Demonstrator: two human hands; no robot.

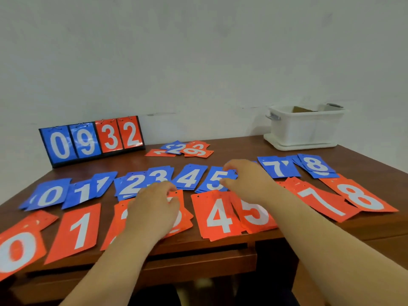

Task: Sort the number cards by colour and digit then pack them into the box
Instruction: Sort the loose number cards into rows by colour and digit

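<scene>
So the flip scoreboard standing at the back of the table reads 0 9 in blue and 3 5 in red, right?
Not quite: the last red digit is 2, not 5. In the head view, the flip scoreboard standing at the back of the table reads 0 9 in blue and 3 2 in red.

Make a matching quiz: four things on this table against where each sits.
Things:
1. white box
2. flip scoreboard
3. unsorted pile
4. red 0 card

Places:
A. near left corner
B. far right corner
C. far left, standing upright
D. far middle, in a loose heap

Pairs: 1-B, 2-C, 3-D, 4-A
</scene>
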